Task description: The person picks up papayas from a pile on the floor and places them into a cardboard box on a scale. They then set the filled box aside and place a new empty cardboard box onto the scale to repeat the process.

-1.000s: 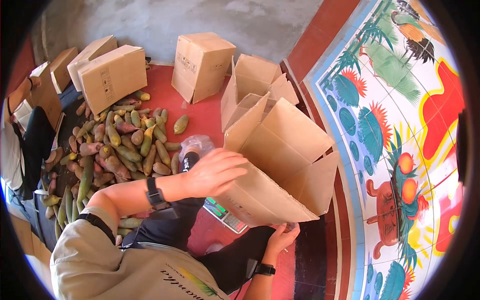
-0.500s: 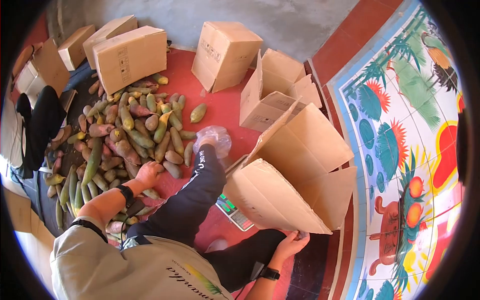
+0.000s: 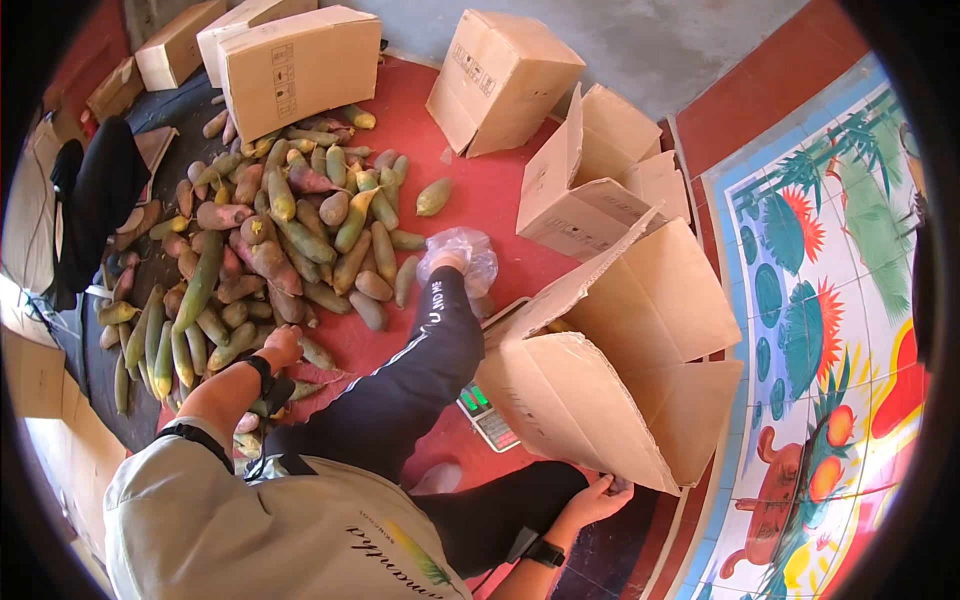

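Observation:
My left hand [image 3: 283, 347] is at the near edge of a heap of green and reddish radishes [image 3: 300, 225], its fingers curled downward. What it holds, if anything, is hidden. My right hand [image 3: 603, 497] grips the lower edge of a flap on an open cardboard box [image 3: 560, 400], fingers partly behind the cardboard. The box stands tilted over a scale [image 3: 488, 417] with a lit green display. A little of something yellowish shows inside the box; most of its inside is hidden.
Another open carton [image 3: 590, 200] and a closed carton [image 3: 505, 80] stand beyond. More cartons, including a large one [image 3: 300, 72], line the back left. A clear plastic bag [image 3: 462, 258] covers my foot. A painted tile wall [image 3: 800, 350] bounds the right side.
My view has shifted, so the scene sits further right. My left hand has drawn back towards me and left along the radishes. My right hand remains at the box flap.

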Demonstrator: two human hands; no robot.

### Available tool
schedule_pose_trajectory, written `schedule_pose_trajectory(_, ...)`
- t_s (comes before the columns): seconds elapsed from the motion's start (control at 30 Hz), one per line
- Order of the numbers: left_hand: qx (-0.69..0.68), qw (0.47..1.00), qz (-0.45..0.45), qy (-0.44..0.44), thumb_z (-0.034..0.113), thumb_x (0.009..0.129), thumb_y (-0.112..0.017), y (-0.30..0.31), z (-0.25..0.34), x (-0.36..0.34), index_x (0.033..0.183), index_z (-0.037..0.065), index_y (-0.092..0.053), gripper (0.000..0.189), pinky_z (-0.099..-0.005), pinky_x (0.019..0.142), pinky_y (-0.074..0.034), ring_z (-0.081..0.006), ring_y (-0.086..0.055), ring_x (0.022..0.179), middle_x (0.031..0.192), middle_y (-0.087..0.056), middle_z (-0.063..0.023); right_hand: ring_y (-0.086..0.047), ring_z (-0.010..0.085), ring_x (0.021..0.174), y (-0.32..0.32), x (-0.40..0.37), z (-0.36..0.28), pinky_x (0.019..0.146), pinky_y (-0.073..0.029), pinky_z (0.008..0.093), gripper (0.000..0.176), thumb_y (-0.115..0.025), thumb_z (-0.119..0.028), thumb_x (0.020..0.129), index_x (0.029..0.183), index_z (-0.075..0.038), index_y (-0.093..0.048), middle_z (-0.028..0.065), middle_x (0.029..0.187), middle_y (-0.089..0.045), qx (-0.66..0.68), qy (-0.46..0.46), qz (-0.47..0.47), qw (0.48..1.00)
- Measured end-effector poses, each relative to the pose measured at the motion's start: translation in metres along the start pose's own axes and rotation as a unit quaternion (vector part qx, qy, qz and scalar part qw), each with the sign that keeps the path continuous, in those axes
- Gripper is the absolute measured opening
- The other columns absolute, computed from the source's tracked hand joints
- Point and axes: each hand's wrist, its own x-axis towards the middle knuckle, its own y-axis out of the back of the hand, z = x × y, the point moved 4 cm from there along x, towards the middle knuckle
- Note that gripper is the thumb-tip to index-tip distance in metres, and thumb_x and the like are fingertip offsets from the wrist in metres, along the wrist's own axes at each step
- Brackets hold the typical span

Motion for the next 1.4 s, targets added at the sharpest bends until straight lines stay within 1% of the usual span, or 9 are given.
schedule_pose_trajectory(0.5, -0.040, 0.998, -0.042, -0.034, 0.019, 0.071, -0.059, -0.046, -0.017, 0.017, 0.110, 0.006, -0.056, 0.042, -0.0401, 0.088, -0.043, -0.0329, -0.055, 0.101, 0.107, -0.057, -0.0194, -0.050, 0.0181, 0.073, 0.003, 0.001, 0.003, 0.068, -0.042, 0.0295, 0.022, -0.050, -0.001, 0.083, 0.103, 0.007, -0.049, 0.0104, 0.084, -0.054, -0.060, 0.002, 0.016, 0.998)
schedule_pose_trajectory(0.63, 0.036, 0.995, -0.079, -0.057, 0.021, 0.068, -0.063, -0.101, -0.040, 0.070, 0.095, 0.007, -0.065, 0.030, -0.0395, 0.083, -0.047, -0.0304, -0.058, 0.097, 0.097, -0.064, -0.0140, -0.052, 0.0241, 0.077, -0.006, -0.001, -0.005, 0.071, -0.042, 0.0339, 0.026, -0.052, -0.001, 0.080, 0.104, 0.007, -0.048, 0.0137, 0.086, -0.053, 0.069, 0.023, 0.049, 0.996)
schedule_pose_trajectory(0.67, 0.213, 0.951, -0.099, -0.199, 0.021, 0.067, -0.065, -0.084, -0.013, 0.061, 0.090, 0.008, -0.067, 0.026, -0.0386, 0.080, -0.048, -0.0278, -0.060, 0.094, 0.095, -0.065, -0.0114, -0.053, 0.0257, 0.079, -0.004, -0.002, -0.010, 0.075, -0.043, 0.0342, 0.028, -0.052, -0.001, 0.079, 0.105, 0.008, -0.047, 0.0150, 0.088, -0.053, 0.023, -0.021, 0.039, 0.999)
schedule_pose_trajectory(0.7, 0.383, 0.858, -0.110, -0.324, 0.021, 0.066, -0.066, -0.064, 0.011, 0.044, 0.085, 0.009, -0.069, 0.022, -0.0378, 0.078, -0.050, -0.0252, -0.062, 0.092, 0.093, -0.066, -0.0087, -0.053, 0.0257, 0.079, -0.005, -0.002, -0.007, 0.075, -0.043, 0.0342, 0.028, -0.052, -0.001, 0.079, 0.105, 0.008, -0.047, 0.0150, 0.088, -0.053, 0.033, -0.012, 0.052, 0.998)
schedule_pose_trajectory(0.77, 0.363, 0.876, -0.087, -0.304, 0.019, 0.064, -0.069, -0.079, 0.005, 0.068, 0.082, 0.010, -0.070, 0.021, -0.0359, 0.072, -0.052, -0.0219, -0.064, 0.088, 0.091, -0.067, -0.0054, -0.054, 0.0265, 0.080, -0.007, -0.003, 0.003, 0.074, -0.044, 0.0339, 0.029, -0.052, -0.002, 0.079, 0.106, 0.008, -0.047, 0.0161, 0.093, -0.052, -0.026, 0.034, 0.046, 0.998)
schedule_pose_trajectory(0.83, 0.297, 0.917, -0.075, -0.254, 0.020, 0.072, -0.061, -0.072, 0.013, 0.075, 0.088, 0.010, -0.070, 0.021, -0.0360, 0.071, -0.052, -0.0230, -0.064, 0.089, 0.091, -0.067, -0.0056, -0.054, 0.0264, 0.081, -0.009, -0.003, 0.009, 0.073, -0.045, 0.0336, 0.030, -0.052, -0.001, 0.079, 0.106, 0.008, -0.046, 0.0164, 0.095, -0.051, -0.033, 0.037, 0.051, 0.997)
schedule_pose_trajectory(0.9, 0.360, 0.869, -0.045, -0.336, 0.021, 0.077, -0.055, -0.076, 0.021, 0.086, 0.091, 0.010, -0.070, 0.023, -0.0365, 0.073, -0.052, -0.0238, -0.063, 0.090, 0.095, -0.067, -0.0070, -0.055, 0.0263, 0.082, -0.010, -0.003, 0.017, 0.072, -0.046, 0.0333, 0.030, -0.052, -0.001, 0.079, 0.107, 0.008, -0.046, 0.0167, 0.098, -0.051, -0.042, 0.040, 0.053, 0.997)
schedule_pose_trajectory(1.0, 0.260, 0.927, -0.040, -0.266, 0.024, 0.079, -0.053, -0.041, 0.042, 0.070, 0.092, 0.013, -0.069, 0.023, -0.0373, 0.075, -0.051, -0.0253, -0.062, 0.093, 0.099, -0.066, -0.0076, -0.057, 0.0261, 0.085, -0.017, -0.001, 0.029, 0.069, -0.047, 0.0321, 0.029, -0.053, 0.001, 0.078, 0.105, 0.008, -0.045, 0.0173, 0.099, -0.051, -0.039, 0.031, 0.045, 0.998)
schedule_pose_trajectory(1.4, 0.285, 0.920, -0.080, -0.257, 0.024, 0.079, -0.054, -0.056, 0.037, 0.060, 0.092, 0.013, -0.069, 0.023, -0.0360, 0.075, -0.051, -0.0250, -0.063, 0.093, 0.100, -0.065, -0.0068, -0.056, 0.0245, 0.085, -0.004, -0.001, 0.014, 0.075, -0.045, 0.0319, 0.027, -0.050, 0.000, 0.080, 0.105, 0.008, -0.045, 0.0165, 0.098, -0.053, 0.006, 0.062, -0.001, 0.998)
